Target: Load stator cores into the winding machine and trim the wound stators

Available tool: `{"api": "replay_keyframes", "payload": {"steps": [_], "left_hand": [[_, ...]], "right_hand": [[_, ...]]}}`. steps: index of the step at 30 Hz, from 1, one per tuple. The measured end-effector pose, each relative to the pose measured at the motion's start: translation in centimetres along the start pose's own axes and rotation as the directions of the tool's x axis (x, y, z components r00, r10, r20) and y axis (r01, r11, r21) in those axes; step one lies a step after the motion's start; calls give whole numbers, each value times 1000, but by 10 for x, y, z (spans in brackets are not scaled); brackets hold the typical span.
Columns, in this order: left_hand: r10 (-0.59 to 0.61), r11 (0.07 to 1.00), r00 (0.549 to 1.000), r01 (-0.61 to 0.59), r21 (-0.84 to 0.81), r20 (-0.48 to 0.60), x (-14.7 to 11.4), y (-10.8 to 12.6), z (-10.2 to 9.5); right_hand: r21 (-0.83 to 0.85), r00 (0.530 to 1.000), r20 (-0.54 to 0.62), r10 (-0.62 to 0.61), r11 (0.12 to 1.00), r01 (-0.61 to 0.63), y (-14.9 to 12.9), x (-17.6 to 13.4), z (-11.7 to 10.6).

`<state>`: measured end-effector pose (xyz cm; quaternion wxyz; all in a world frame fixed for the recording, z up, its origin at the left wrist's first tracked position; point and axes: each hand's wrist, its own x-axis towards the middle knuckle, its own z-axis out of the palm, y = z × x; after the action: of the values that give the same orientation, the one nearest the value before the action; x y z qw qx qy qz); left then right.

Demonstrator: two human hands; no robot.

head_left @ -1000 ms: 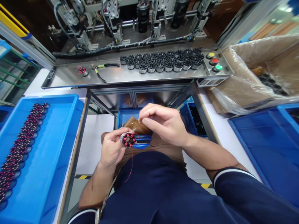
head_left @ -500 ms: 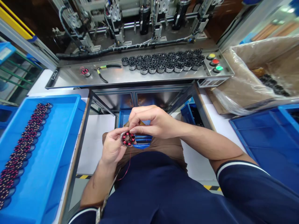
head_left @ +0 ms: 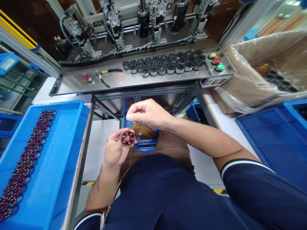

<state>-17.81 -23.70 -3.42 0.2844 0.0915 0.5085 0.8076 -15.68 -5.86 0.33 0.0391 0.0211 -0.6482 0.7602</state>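
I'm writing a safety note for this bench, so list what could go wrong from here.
1. The right hand pinches a thin red wire above the stator; too hard a tug might snap it or loosen the winding.
2. A loose wire tail hangs below the stator in front of the shirt, so it could snag.
3. The left hand grips the stator by its edge, so it might slip and drop.

3 buttons (head_left: 216, 61) near a box (head_left: 244, 78), apparently cardboard
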Motion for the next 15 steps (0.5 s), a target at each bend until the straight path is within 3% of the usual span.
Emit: {"api": "replay_keyframes", "payload": {"steps": [5,12,15], "left_hand": [[27,999,999,-28,-30,-27,4,2,-1],[92,996,994,-92,-6,-66,10,7,-1],[131,991,988,-130,22,-79,11,10,-1]], "right_hand": [[85,994,-111,9,996,0,-1,-9,-4],[-32,997,70,19,999,-17,-11,-37,2],[-134,999,21,-47,990,50,-10,-47,5]]}}
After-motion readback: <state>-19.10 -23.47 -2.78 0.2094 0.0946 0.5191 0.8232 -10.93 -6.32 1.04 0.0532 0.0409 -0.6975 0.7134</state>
